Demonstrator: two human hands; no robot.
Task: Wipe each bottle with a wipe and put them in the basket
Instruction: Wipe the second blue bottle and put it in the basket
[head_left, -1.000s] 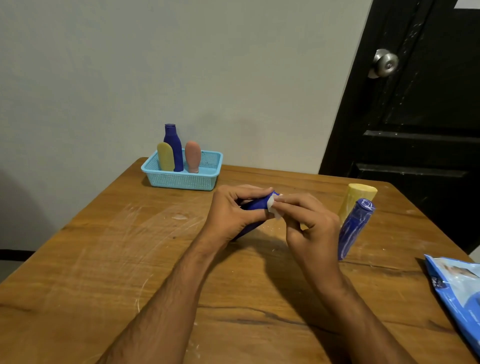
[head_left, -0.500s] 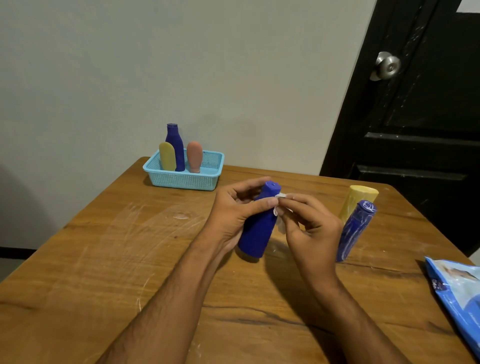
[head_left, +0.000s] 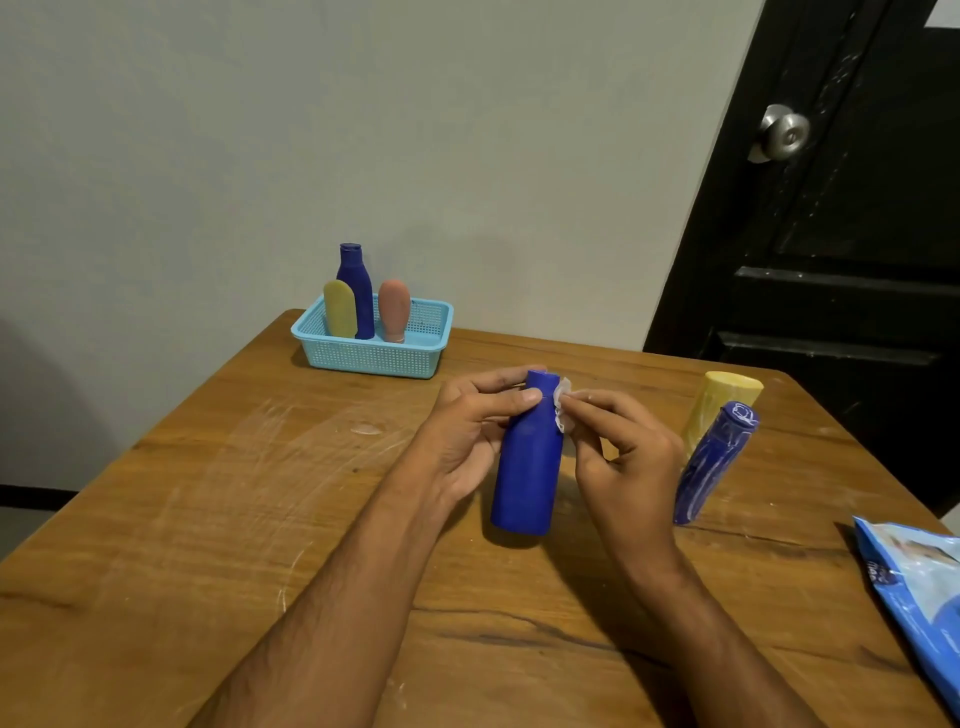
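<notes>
A person's left hand (head_left: 467, 431) gripped the neck of a blue bottle (head_left: 527, 467) that stood upright on a wooden table (head_left: 208, 519), thumb and fingers curled around it just below the cap. The right hand (head_left: 623, 457) pinched a small crumpled white wipe (head_left: 562, 410) between thumb and fingertips and pressed it against the bottle's shoulder, on the side opposite the left hand's thumb. Beyond the grip and off to the left, a light blue basket (head_left: 363, 356) sat near the table's far edge, holding a yellow bottle (head_left: 340, 309), a dark blue bottle (head_left: 356, 280) and a pink bottle (head_left: 394, 309), all upright. To the right of the wiping hand, a streaked blue bottle (head_left: 714, 462) leaned just in front of a pale yellow bottle (head_left: 724, 397); whether the two touched could not be told. Nearer the person and further right, a blue wipes packet (head_left: 919, 587) lay at the table's edge. A black door (head_left: 831, 260) with a metal knob (head_left: 784, 132) stood behind.
</notes>
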